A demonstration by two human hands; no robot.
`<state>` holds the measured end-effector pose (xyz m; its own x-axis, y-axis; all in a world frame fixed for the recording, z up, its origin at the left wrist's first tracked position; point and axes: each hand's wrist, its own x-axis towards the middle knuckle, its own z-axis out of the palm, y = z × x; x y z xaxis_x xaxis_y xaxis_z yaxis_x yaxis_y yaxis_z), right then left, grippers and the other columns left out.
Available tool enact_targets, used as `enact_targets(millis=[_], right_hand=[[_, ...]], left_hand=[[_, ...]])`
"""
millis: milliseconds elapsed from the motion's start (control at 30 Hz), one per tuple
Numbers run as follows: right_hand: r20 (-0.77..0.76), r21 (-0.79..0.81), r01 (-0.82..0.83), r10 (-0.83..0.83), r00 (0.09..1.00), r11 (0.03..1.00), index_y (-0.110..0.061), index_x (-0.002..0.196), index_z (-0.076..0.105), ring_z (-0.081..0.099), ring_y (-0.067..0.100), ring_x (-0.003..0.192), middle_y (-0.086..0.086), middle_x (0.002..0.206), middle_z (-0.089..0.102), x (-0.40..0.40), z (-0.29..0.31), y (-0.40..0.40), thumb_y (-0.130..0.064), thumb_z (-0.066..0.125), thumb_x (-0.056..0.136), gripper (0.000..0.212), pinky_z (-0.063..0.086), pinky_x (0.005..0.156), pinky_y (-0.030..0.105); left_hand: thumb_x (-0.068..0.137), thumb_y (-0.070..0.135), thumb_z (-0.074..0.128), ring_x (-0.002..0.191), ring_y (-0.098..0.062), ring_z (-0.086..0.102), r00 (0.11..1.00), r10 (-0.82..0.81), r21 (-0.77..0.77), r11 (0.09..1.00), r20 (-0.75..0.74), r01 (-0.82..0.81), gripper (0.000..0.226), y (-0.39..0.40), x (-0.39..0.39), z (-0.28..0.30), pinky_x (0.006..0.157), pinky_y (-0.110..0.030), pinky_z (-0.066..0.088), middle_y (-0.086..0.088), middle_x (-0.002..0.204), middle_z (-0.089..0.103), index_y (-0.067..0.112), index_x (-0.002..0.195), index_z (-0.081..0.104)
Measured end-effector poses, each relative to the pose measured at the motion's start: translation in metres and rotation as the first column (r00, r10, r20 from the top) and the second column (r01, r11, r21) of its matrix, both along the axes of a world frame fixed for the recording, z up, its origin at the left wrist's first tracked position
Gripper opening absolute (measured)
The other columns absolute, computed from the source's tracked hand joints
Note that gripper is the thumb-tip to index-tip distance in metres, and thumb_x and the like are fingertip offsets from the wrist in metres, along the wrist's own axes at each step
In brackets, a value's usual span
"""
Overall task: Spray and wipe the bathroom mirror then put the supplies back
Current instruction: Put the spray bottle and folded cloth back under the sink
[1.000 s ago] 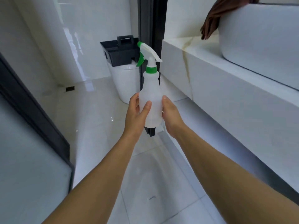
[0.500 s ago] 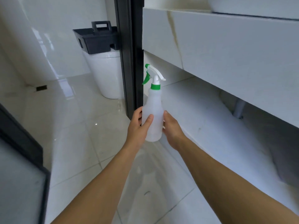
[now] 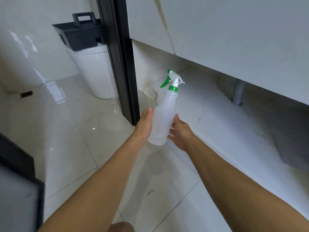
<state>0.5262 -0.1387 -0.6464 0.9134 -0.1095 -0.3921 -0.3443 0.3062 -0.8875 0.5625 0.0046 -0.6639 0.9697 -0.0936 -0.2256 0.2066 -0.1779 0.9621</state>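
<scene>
Above the low shelf [image 3: 217, 124], a tilted spray bottle [image 3: 163, 119] clasped between left hand [image 3: 144, 125] and right hand [image 3: 181, 133]

A home bathroom — glossy pale floor tiles [image 3: 80, 131] and shiny white walls run throughout. A white toilet [image 3: 95, 72] stands beyond a black-framed partition [image 3: 120, 56], and a marble-look vanity [image 3: 234, 39] hangs above an exposed grey drain pipe [image 3: 238, 92].

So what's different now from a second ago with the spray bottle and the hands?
The spray bottle went down from beside the counter edge to the open space under the counter, and it now tilts right. The left hand and right hand kept hold of it the whole time. The black caddy still sits on the toilet.
</scene>
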Motion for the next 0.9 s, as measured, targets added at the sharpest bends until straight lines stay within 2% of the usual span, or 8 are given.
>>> enact_targets(millis=[100,233,333,467,633,733,833,900], right_hand=[[-0.03,0.071,0.059,-0.057,0.998,0.996,-0.015,0.131,0.052,0.062,0.024,0.111,0.002,0.126,0.061,0.0,-0.001,-0.008,-0.042,0.027,0.109,0.043,0.05,0.096,0.043],[-0.036,0.134,0.141,-0.137,0.99,0.981,-0.013,0.138,0.052,0.063,0.029,0.116,0.007,0.131,0.063,-0.002,0.004,-0.019,-0.042,0.029,0.108,0.047,0.052,0.098,0.049],[-0.02,0.188,0.194,-0.193,0.981,0.963,-0.013,0.139,0.051,0.064,0.03,0.115,0.009,0.129,0.064,-0.005,0.008,-0.031,-0.041,0.03,0.108,0.047,0.052,0.099,0.052],[0.004,0.265,0.249,-0.259,0.966,0.932,-0.012,0.138,0.051,0.063,0.032,0.116,0.011,0.127,0.064,-0.012,0.014,-0.054,-0.04,0.031,0.109,0.045,0.05,0.101,0.055],[0.036,0.318,0.336,-0.366,0.93,0.886,-0.011,0.135,0.053,0.062,0.033,0.117,0.01,0.129,0.063,-0.021,0.026,-0.095,-0.04,0.031,0.108,0.045,0.048,0.103,0.056],[0.03,0.319,0.38,-0.41,0.912,0.868,-0.012,0.129,0.051,0.061,0.03,0.112,0.006,0.121,0.062,-0.031,0.03,-0.122,-0.041,0.028,0.109,0.042,0.047,0.102,0.054],[0.005,0.279,0.414,-0.432,0.902,0.867,-0.01,0.135,0.05,0.055,0.03,0.123,0.006,0.133,0.058,-0.045,0.029,-0.144,-0.042,0.028,0.108,0.047,0.041,0.109,0.056],[0.0,0.251,0.419,-0.433,0.901,0.873,-0.006,0.141,0.048,0.052,0.028,0.128,0.007,0.138,0.057,-0.051,0.028,-0.153,-0.041,0.028,0.108,0.052,0.036,0.114,0.055]], left_hand=[[0.078,0.087,0.023,0.118,-0.019,0.061,0.999,-0.043,0.039,0.998,0.004,0.043,0.08,-0.011,-0.003,0.024,0.108,-0.048,0.044,0.005,0.127,0.066,0.036,0.128,0.059],[0.104,0.06,0.016,0.116,-0.022,0.063,0.992,-0.118,0.06,0.992,0.049,0.115,0.06,-0.032,-0.005,0.052,0.107,-0.043,0.046,-0.002,0.126,0.066,0.027,0.125,0.062],[0.101,0.065,0.015,0.124,-0.021,0.058,0.98,-0.189,0.116,0.977,0.063,0.181,0.069,-0.046,-0.001,0.061,0.112,-0.044,0.042,0.0,0.137,0.061,0.026,0.143,0.054],[0.096,0.069,0.02,0.13,-0.021,0.055,0.96,-0.268,0.131,0.957,0.079,0.257,0.074,-0.072,0.008,0.07,0.116,-0.044,0.038,-0.001,0.143,0.058,0.025,0.145,0.053],[0.106,0.052,0.025,0.138,-0.017,0.047,0.927,-0.354,0.084,0.935,0.124,0.345,0.058,-0.113,0.011,0.083,0.121,-0.039,0.03,-0.002,0.15,0.05,0.018,0.147,0.049],[0.099,0.064,0.028,0.143,-0.014,0.04,0.902,-0.415,0.061,0.91,0.121,0.41,0.07,-0.139,0.01,0.079,0.123,-0.038,0.025,0.002,0.156,0.043,0.02,0.151,0.044],[0.07,0.088,0.03,0.144,-0.015,0.04,0.921,-0.387,-0.008,0.922,0.048,0.388,0.1,-0.16,0.013,0.054,0.122,-0.043,0.029,0.006,0.156,0.043,0.03,0.15,0.044],[0.084,0.08,0.029,0.147,-0.017,0.035,0.927,-0.375,-0.03,0.926,0.028,0.375,0.087,-0.171,0.006,0.05,0.123,-0.044,0.026,0.005,0.16,0.038,0.029,0.154,0.038]])
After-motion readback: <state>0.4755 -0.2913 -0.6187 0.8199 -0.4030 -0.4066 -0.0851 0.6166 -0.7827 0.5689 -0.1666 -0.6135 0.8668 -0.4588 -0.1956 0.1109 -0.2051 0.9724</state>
